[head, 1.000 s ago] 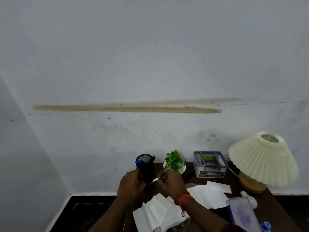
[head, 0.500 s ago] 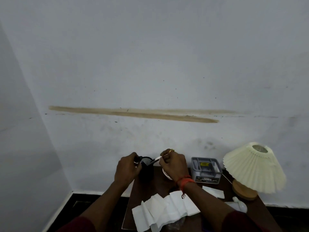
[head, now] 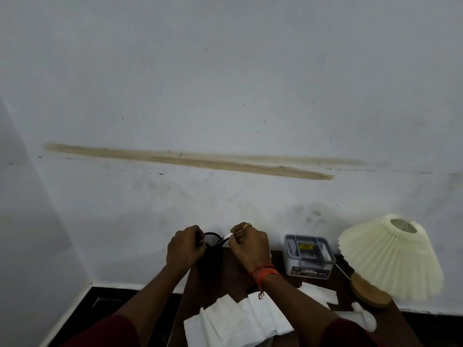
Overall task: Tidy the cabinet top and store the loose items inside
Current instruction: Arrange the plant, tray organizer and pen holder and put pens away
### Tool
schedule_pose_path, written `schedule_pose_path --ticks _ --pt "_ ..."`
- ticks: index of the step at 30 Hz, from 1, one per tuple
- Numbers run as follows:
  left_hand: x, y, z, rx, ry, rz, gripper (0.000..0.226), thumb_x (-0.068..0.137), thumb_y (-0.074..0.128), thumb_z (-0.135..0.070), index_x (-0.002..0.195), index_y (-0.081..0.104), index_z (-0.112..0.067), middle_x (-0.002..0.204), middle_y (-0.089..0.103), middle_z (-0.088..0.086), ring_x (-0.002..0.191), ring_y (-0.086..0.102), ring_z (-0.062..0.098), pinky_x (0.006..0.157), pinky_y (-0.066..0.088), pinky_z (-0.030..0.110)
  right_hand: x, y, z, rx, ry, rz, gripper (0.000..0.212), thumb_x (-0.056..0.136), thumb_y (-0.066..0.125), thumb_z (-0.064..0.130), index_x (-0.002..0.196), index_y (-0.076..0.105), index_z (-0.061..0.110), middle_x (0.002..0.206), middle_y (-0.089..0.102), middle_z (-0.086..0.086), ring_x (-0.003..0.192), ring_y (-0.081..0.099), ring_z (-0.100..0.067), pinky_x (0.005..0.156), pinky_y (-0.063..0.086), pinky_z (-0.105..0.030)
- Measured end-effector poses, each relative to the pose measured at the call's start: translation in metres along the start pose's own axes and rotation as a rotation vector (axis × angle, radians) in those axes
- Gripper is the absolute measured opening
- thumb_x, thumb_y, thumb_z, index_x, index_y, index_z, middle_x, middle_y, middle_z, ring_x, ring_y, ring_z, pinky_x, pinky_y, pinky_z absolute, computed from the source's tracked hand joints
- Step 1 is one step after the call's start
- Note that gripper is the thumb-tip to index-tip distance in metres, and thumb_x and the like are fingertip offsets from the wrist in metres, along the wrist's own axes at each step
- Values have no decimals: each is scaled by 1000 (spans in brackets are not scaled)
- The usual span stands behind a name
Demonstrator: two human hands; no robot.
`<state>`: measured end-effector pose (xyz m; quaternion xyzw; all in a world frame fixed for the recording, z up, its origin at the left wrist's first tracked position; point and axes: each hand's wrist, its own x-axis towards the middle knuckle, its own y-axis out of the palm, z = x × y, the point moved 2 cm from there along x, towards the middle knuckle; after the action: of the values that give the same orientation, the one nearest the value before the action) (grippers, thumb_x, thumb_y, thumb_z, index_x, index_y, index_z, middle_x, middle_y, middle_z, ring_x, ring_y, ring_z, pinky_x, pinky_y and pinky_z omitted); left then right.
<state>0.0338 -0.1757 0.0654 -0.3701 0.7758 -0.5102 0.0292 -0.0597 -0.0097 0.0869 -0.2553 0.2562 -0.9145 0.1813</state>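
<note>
A black mesh pen holder stands at the back left of the dark wooden cabinet top, close to the wall. My left hand grips the holder from its left side. My right hand pinches a thin pen with a white and dark barrel, its tip slanting down into the holder's mouth. White tissue sheets lie spread over the front of the top. The small green plant seen earlier is hidden behind my right hand.
A grey plastic box sits right of my hands. A cream pleated lamp on a wooden base stands at the far right, with a small white object in front of it. A white wall rises directly behind; dark floor lies at the left.
The view has tilted up and the hands have risen in it. My right hand brought the pen to the holder's mouth and covered the plant; my left hand stays on the holder.
</note>
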Motion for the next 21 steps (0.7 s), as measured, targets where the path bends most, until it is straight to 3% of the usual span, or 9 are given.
schedule_pose_path --ticks 6,16,21 --pt "9 6 1 22 -40 -9 17 77 68 -35 93 68 -27 89 72 -5 85 68 19 64 48 24 2 15 -14 -6 2 16 18 73 58 30 85 69 23 71 73 2 71 70 -11 78 53 -26" --pt "19 6 -2 116 -47 36 23 71 70 -39 92 71 -30 95 74 -8 91 69 17 80 53 31 2 24 -8 7 -20 54 16 78 61 22 91 72 18 78 74 -2 75 70 -14 79 55 -26" --pt "21 6 -3 114 -52 42 31 71 71 -44 99 72 -29 96 74 -9 91 70 14 81 53 29 2 25 -9 30 -22 45 20 79 61 22 93 73 16 83 75 -1 77 71 -13 81 56 -28"
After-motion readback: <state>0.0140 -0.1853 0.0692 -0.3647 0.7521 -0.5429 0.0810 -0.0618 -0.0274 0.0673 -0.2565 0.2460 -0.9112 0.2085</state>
